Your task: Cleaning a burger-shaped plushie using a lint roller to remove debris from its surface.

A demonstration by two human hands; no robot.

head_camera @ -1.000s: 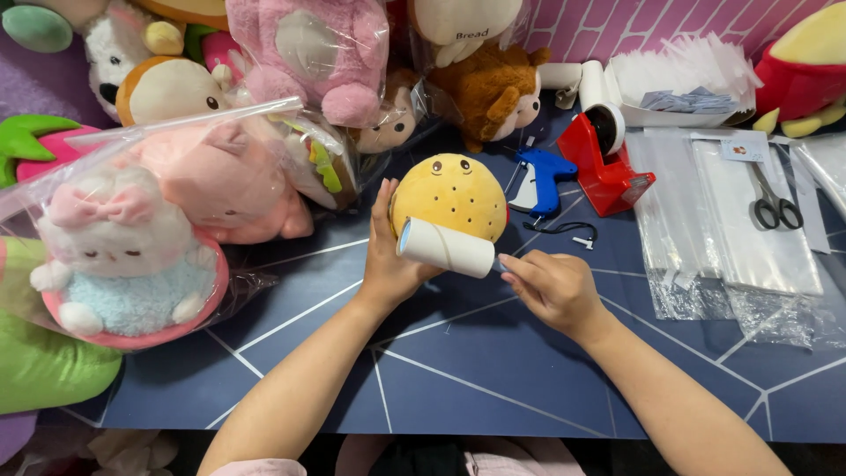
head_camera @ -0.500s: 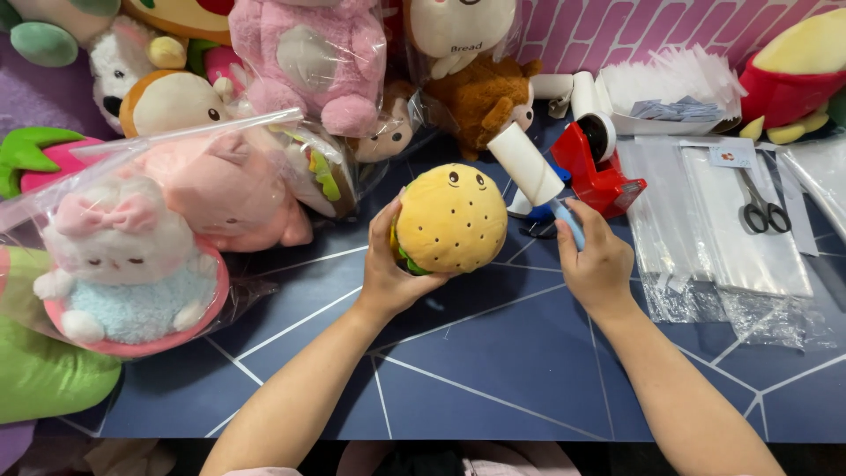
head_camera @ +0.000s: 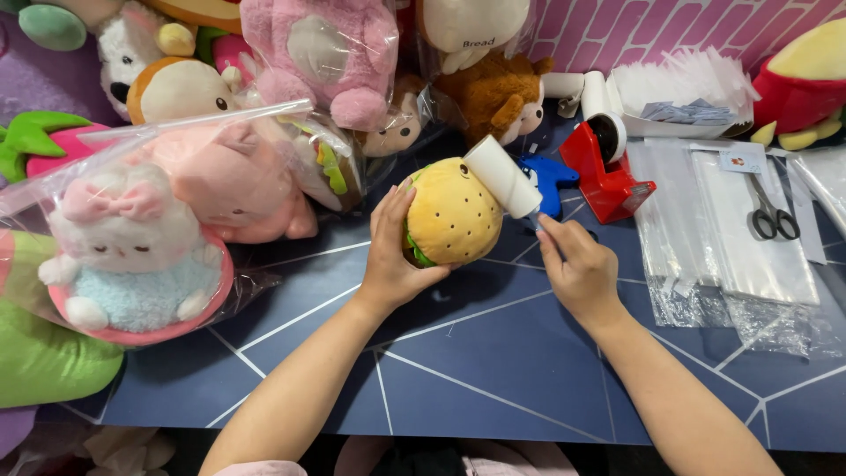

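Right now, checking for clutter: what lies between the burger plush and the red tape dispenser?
The blue tagging gun, partly behind the lint roller, in the head view.

The left hand [head_camera: 392, 256] grips a burger-shaped plush toy [head_camera: 449, 213] above the blue table [head_camera: 458, 370]. The right hand [head_camera: 577, 269] presses a white lint roller [head_camera: 502, 176] against the toy's upper right side. Scissors [head_camera: 775, 216] lie near the table's right edge.

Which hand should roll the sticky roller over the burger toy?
Probably the right hand: it holds the lint roller against the burger plush, while the left hand grips the plush.
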